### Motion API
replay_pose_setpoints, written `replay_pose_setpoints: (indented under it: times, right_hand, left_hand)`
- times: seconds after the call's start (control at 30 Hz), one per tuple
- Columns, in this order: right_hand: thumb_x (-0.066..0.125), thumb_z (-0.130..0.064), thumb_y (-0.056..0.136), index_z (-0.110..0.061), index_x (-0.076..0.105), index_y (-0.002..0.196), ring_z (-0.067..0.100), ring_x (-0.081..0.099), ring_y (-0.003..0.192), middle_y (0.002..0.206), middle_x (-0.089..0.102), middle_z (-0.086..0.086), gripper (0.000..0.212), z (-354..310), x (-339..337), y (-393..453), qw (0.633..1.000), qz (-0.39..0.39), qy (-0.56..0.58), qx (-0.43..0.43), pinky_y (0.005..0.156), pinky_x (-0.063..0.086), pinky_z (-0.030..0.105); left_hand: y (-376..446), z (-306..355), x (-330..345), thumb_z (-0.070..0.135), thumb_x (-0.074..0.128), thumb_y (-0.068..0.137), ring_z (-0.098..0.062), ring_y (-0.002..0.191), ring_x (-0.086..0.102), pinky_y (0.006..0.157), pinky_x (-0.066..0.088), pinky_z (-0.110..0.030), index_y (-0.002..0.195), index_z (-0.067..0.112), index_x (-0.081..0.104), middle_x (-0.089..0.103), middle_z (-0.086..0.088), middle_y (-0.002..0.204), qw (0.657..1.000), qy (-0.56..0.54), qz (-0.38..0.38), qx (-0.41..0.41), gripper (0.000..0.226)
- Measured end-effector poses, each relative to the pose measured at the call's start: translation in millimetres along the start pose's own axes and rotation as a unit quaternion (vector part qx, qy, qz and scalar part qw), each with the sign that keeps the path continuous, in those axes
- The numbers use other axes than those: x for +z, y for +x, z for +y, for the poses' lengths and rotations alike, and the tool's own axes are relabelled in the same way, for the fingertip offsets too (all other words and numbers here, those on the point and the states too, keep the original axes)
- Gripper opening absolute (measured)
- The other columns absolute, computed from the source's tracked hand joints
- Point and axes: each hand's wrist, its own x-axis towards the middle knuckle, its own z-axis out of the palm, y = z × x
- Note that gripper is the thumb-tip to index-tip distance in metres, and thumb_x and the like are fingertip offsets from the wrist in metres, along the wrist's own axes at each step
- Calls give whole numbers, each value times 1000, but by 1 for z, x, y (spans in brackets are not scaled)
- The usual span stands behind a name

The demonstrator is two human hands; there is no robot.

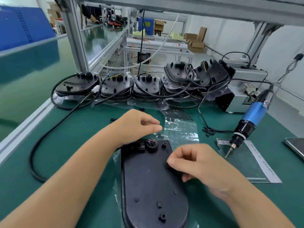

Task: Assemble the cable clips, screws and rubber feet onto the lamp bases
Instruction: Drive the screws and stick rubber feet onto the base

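A black lamp base (148,181) lies upside down on the green mat right in front of me, with its thick black cable (54,129) running off to the left. My right hand (200,167) pinches a small black rubber foot (168,165) against the base's right edge. My left hand (139,124) hovers above the far end of the base with fingers loosely curled, and I see nothing in it. A clear sheet (179,127) carrying a few black rubber feet lies just beyond the base. A small heap of black screws (209,131) sits to the right.
Several more lamp bases (146,88) with cables stand in a row at the back. A blue electric screwdriver (246,122) rests tip-down on a plastic bag (250,165) at the right. A grey machine (246,89) stands behind it, and a phone (296,147) lies at the right edge.
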Motion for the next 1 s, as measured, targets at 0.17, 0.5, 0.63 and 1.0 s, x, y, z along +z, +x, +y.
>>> replay_pose_setpoints:
  times: [0.17, 0.5, 0.63, 1.0]
  right_hand:
    - [72, -13, 82, -18, 75, 66, 3, 55, 59, 65, 65, -5, 17, -1, 6, -5, 1000, 31, 1, 6, 53, 45, 15]
    - [73, -20, 80, -19, 75, 73, 8, 51, 58, 65, 62, 3, 8, 9, 16, -10, 995, 100, 1, -18, 52, 43, 16]
    - [73, -23, 79, -23, 75, 73, 6, 51, 57, 62, 62, -5, 7, 9, 17, -10, 993, 112, -13, -28, 55, 42, 17]
    - [73, -15, 81, -23, 70, 64, -1, 47, 51, 55, 57, -13, 19, 6, 25, -18, 977, 165, -93, -99, 53, 39, 7]
  left_hand:
    - [-3, -4, 6, 40, 72, 82, 1, 88, 67, 79, 50, -9, 98, 34, 75, 74, 14, 91, 999, -31, 9, -3, 17]
    - [-4, -7, 9, 41, 72, 82, 2, 87, 67, 85, 50, -17, 92, 36, 76, 74, 18, 88, 999, -44, 13, 6, 11]
    - [-4, -7, 9, 42, 72, 81, 1, 89, 67, 89, 51, -21, 89, 39, 75, 74, 18, 89, 999, -43, 13, 7, 9]
    - [-6, -6, 9, 43, 71, 82, 4, 88, 66, 91, 50, -22, 90, 39, 75, 73, 21, 89, 999, -43, 11, 5, 10]
